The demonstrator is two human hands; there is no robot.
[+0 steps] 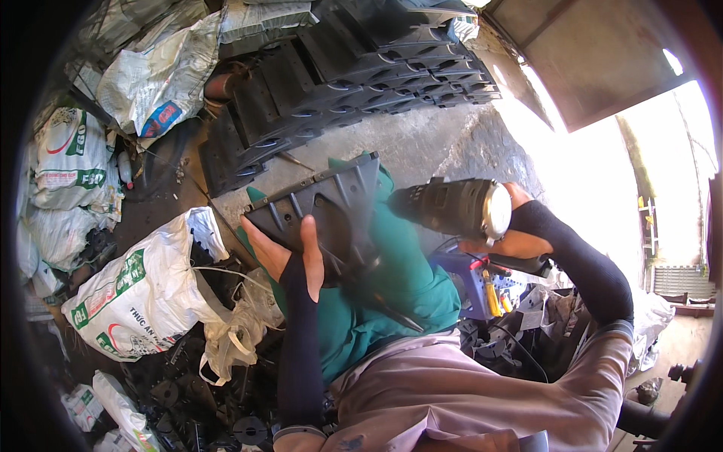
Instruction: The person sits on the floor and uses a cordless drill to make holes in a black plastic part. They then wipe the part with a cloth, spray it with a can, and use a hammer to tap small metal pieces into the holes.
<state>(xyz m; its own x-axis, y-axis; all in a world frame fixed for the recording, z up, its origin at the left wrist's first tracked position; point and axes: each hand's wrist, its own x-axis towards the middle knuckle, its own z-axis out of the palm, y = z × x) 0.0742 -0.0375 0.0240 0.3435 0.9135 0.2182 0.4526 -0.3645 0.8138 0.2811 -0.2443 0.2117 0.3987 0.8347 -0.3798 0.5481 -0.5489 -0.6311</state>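
My left hand (280, 255) grips the lower left side of a black moulded plastic panel (320, 207), with the thumb on its ribbed face. The panel lies tilted across my lap, over green trousers (410, 275). My right hand (520, 226) is closed round the handle of a black power drill (456, 207) with a shiny round rear end. The drill's nose points left toward the panel and is apart from it. Its tip is blurred, so I cannot tell whether a bit is fitted.
Stacked black plastic panels (339, 75) stand ahead. White printed sacks (139, 290) lie to the left, with black plastic parts (181, 399) below. A blue basket (471, 282) holding yellow-handled tools (492, 294) sits at my right, beside a black cable (523, 350).
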